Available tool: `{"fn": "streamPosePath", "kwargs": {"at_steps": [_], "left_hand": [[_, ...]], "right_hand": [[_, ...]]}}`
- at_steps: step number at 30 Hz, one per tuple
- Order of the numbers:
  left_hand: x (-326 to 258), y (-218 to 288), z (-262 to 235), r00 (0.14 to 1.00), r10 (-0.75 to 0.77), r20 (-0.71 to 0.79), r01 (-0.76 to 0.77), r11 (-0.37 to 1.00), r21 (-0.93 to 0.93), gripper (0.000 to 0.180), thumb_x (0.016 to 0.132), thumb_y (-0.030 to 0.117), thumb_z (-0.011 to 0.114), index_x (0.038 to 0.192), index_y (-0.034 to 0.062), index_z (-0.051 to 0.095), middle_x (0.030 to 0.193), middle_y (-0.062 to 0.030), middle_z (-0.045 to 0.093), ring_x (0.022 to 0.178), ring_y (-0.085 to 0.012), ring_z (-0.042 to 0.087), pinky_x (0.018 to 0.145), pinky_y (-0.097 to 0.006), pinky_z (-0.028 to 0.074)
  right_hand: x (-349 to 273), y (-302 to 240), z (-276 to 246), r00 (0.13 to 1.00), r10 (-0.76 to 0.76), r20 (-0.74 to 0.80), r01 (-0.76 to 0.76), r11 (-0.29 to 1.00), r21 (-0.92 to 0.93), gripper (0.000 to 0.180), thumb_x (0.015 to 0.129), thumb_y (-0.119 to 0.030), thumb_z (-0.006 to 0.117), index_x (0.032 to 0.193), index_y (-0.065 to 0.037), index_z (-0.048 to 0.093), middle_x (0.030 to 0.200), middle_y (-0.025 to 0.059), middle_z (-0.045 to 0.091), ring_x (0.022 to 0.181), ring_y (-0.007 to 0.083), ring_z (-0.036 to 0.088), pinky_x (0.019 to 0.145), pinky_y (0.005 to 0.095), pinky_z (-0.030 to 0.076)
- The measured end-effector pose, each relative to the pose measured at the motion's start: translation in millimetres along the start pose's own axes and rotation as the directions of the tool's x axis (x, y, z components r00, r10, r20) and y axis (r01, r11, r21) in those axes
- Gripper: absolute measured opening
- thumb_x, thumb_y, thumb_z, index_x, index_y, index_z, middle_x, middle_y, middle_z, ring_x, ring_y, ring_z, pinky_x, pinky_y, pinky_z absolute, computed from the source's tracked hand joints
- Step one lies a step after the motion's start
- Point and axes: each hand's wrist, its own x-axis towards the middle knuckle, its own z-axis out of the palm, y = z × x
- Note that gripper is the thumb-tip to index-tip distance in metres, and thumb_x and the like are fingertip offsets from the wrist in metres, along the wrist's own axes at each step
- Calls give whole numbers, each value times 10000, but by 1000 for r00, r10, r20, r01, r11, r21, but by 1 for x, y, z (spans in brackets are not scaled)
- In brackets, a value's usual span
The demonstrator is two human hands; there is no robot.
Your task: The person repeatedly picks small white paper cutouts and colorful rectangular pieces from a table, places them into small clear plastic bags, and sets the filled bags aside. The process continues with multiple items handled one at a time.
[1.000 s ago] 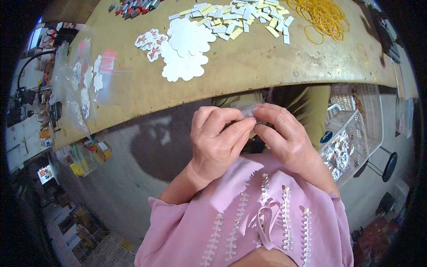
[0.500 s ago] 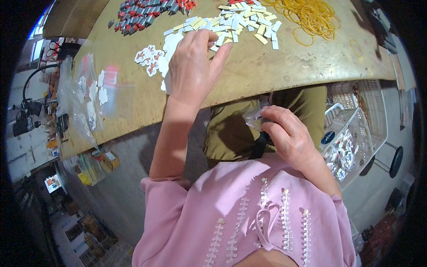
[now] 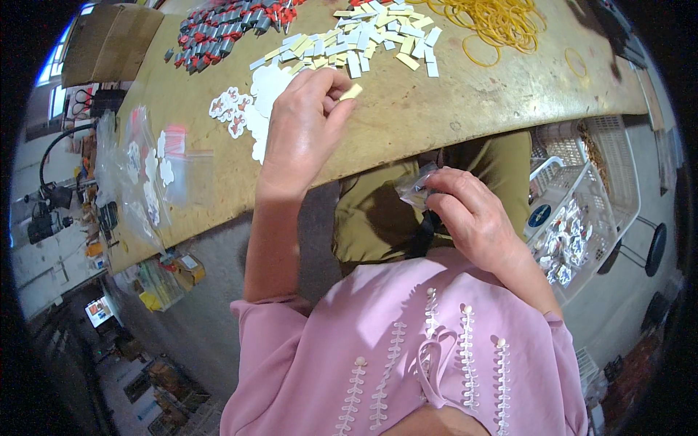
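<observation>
My left hand (image 3: pixel 305 127) is above the table's near part, pinching a small pale-yellow rectangular piece (image 3: pixel 352 92) between thumb and fingers. Beyond it lies a loose pile of similar yellow and white pieces (image 3: pixel 363 43). White scalloped cutouts (image 3: pixel 270 86) are partly covered by the hand, and beside them sit several scalloped cutouts with a reddish-brown print (image 3: pixel 234 109). Over my lap, my right hand (image 3: pixel 469 211) is closed on a small clear plastic bag (image 3: pixel 416 190); what is inside the bag I cannot make out.
Grey and red small parts (image 3: pixel 225 33) are heaped at the far left, yellow rubber bands (image 3: pixel 502 25) at the far right. Clear bags (image 3: pixel 174 163) lie at the table's left edge. White plastic baskets (image 3: pixel 607 185) stand right of my legs, one holding printed cutouts (image 3: pixel 563 251).
My left hand has drawn back slightly from the pile and lifted a pale-yellow piece. The right hand stays over my lap with the bag. The view has shifted a little.
</observation>
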Motion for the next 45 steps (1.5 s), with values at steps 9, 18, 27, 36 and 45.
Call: {"fn": "streamPosePath", "kwargs": {"at_steps": [9, 18, 27, 36, 45], "left_hand": [[-9, -15, -8, 992, -121, -44, 109, 971, -214, 143, 958, 27, 760, 1101, 31, 753, 968, 39, 681, 777, -10, 546, 695, -191, 462], [-12, 5, 1, 990, 73, 122, -75, 997, 12, 169, 909, 59, 799, 1031, 11, 692, 866, -71, 619, 755, -149, 615, 689, -274, 525], [8, 28, 28, 990, -31, 141, 74, 948, -310, 216, 927, 74, 795, 1120, 6, 727, 839, -37, 684, 727, -84, 607, 664, -268, 521], [2, 41, 35, 985, 154, 71, -162, 979, 125, 129, 938, 116, 740, 1044, 70, 681, 945, -127, 720, 833, -317, 740, 721, -426, 583], [-61, 63, 36, 961, 267, 77, -225, 910, -347, 201, 863, -20, 772, 1014, 49, 659, 936, -109, 662, 830, -297, 693, 730, -392, 577]], "right_hand": [[-4, 4, 3, 999, 32, 22, -32, 999, 14, 196, 847, -44, 686, 1031, 22, 672, 1193, 186, 680, 1135, 366, 694, 981, 447, 585], [-1, 2, 1, 999, 39, 19, -39, 999, 7, 204, 844, -38, 684, 1041, 16, 676, 1193, 181, 685, 1145, 366, 694, 989, 448, 582], [0, 6, 2, 1000, 23, 2, -23, 1000, -5, 200, 849, -38, 686, 1043, 10, 677, 1195, 177, 678, 1134, 363, 694, 983, 447, 581], [-11, 10, -7, 995, 65, -80, -74, 991, -113, 197, 839, -35, 723, 1019, 27, 672, 1204, 186, 684, 1140, 368, 700, 970, 466, 601], [-8, 4, -6, 992, 27, -121, -40, 993, -108, 185, 876, -37, 740, 1027, 47, 671, 1227, 200, 678, 1148, 371, 698, 977, 462, 599]]}}
